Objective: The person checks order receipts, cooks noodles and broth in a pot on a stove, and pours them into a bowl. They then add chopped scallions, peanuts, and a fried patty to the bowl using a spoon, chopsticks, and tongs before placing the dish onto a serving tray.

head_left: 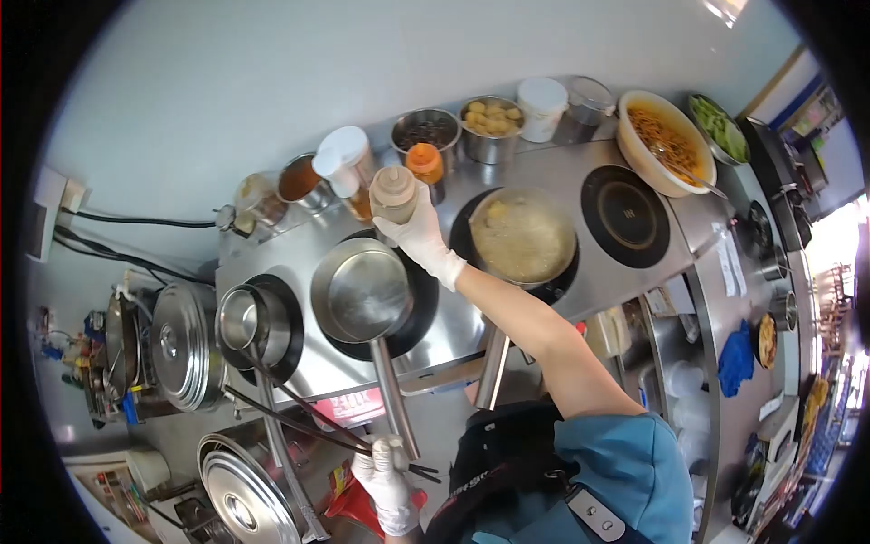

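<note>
My right hand (421, 236), in a white glove, is wrapped round a squeeze bottle (395, 192) with a beige cap. It is above the back of the steel counter, just behind a saucepan (361, 290) that seems to hold clear liquid. An orange-capped bottle (423, 163) stands beside it. To the right, a pan (523, 238) of bubbling, pale yellowish food sits on a burner. My left hand (387, 480), also gloved, is closed around long dark chopsticks (308, 419) near the saucepan's handle. The chopsticks' far ends spread apart toward the left burner.
A small pot (254, 322) sits on the left burner. Along the wall stand a pot of yellow pieces (491, 118), white tubs (542, 109) and a large bowl of noodles (666, 136). Lidded steel pots (186, 344) stand left; a flat burner (625, 216) lies right.
</note>
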A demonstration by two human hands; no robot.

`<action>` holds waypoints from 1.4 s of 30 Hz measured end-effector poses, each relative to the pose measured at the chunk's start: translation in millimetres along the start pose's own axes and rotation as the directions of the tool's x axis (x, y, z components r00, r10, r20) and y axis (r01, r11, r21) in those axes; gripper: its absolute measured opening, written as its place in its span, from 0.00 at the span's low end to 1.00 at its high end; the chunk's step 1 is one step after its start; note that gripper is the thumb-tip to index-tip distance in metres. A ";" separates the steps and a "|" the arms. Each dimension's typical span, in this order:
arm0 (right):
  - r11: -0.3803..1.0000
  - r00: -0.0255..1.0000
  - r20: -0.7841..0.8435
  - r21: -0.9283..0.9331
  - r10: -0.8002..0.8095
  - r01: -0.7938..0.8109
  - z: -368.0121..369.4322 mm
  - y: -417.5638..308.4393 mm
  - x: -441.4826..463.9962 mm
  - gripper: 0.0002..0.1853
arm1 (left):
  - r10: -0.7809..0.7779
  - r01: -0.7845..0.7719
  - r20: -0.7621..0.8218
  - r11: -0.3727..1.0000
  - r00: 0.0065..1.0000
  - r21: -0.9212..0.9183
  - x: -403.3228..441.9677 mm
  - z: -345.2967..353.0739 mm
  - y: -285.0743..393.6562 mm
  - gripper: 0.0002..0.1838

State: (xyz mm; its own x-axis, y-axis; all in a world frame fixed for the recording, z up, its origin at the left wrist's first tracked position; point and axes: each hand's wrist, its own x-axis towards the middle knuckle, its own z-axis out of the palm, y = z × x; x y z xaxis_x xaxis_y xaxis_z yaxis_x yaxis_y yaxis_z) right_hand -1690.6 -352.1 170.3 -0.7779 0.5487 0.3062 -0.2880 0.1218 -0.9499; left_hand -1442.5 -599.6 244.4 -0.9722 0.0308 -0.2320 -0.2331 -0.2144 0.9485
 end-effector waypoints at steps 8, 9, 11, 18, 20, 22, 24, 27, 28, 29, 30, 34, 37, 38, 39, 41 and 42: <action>0.668 0.936 0.335 -0.721 0.104 0.184 -187.6 -134.8 -2.4 0.36 | 0.048 -0.044 0.044 0.997 0.998 -0.069 17.2 10.5 7.1 0.14; 0.486 0.909 0.401 -0.821 0.115 0.301 -211.9 -126.9 -1.2 0.37 | 0.041 -0.037 0.048 0.996 0.998 -0.079 20.8 9.8 5.5 0.14; 0.058 0.852 0.456 -0.887 0.258 0.457 -250.2 -118.0 -1.5 0.35 | 0.022 -0.017 0.044 0.993 0.999 -0.118 26.7 10.8 4.8 0.13; -0.452 0.814 0.520 -0.680 0.258 0.577 -318.9 -87.9 -10.5 0.18 | -0.005 0.006 0.047 1.000 0.999 -0.022 33.1 31.7 7.0 0.14; -0.476 0.822 0.504 -0.673 0.265 0.566 -325.9 -88.0 -12.4 0.17 | -0.013 0.015 0.071 1.000 0.997 -0.024 34.7 36.1 6.0 0.14; -0.468 0.833 0.485 -0.690 0.267 0.552 -331.6 -87.4 -13.4 0.17 | -0.015 0.017 0.085 1.000 0.996 -0.026 36.5 39.4 6.0 0.14; -0.427 0.847 0.461 -0.732 0.264 0.531 -340.8 -86.5 -16.4 0.17 | -0.013 0.015 0.093 1.000 0.996 -0.025 37.7 41.8 6.3 0.14; -0.156 0.902 0.340 -0.908 0.265 0.388 -343.1 -92.0 -20.5 0.29 | -0.029 0.032 0.096 0.999 0.995 -0.027 42.2 35.7 7.1 0.15; -0.048 0.918 0.296 -0.947 0.263 0.319 -338.3 -96.1 -19.9 0.31 | -0.029 0.032 0.081 0.999 0.996 -0.033 43.1 33.3 7.7 0.15; 0.131 0.918 0.233 -0.971 0.322 0.200 -332.8 -101.9 -17.4 0.36 | -0.031 0.034 0.064 0.999 0.997 -0.039 43.1 31.0 7.9 0.15; 0.333 0.924 0.226 -0.935 0.309 0.118 -320.7 -108.6 -16.6 0.37 | -0.034 0.036 0.048 0.998 0.998 -0.043 43.3 27.4 8.0 0.15; 0.828 0.927 0.302 -0.560 0.222 -0.016 -252.1 -118.9 -9.1 0.41 | -0.082 0.086 0.043 0.992 0.996 -0.096 45.5 8.8 2.8 0.14; 0.955 0.927 0.343 -0.294 0.152 -0.048 -167.5 -102.8 0.0 0.41 | -0.065 0.072 0.070 0.991 0.995 -0.110 43.9 6.9 7.7 0.14; 0.977 0.941 0.328 -0.212 0.083 -0.013 -137.6 -83.9 3.5 0.39 | -0.069 0.075 0.061 0.991 0.996 -0.112 44.5 7.1 9.6 0.14; 0.997 0.945 0.320 -0.068 0.061 -0.041 -106.8 -66.0 6.7 0.38 | -0.052 0.060 0.067 0.991 0.996 -0.122 45.4 6.6 12.0 0.14; 0.997 0.956 0.282 0.003 0.078 -0.082 -52.2 -38.2 13.7 0.35 | -0.026 0.038 0.088 0.990 0.996 -0.138 44.4 3.6 17.9 0.14; 0.999 0.972 0.234 0.029 0.013 -0.020 -30.2 -13.2 19.2 0.34 | -0.025 0.034 0.060 0.989 0.998 -0.142 43.5 3.7 22.3 0.14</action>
State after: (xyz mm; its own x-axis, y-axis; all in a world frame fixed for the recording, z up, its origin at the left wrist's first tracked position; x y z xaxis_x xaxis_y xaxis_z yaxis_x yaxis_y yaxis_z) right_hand -1684.8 -318.2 186.7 -0.8907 0.3413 0.3003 -0.2884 0.0866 -0.9536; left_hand -1490.0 -599.4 256.2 -0.9655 0.0952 -0.2424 -0.2604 -0.3498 0.8999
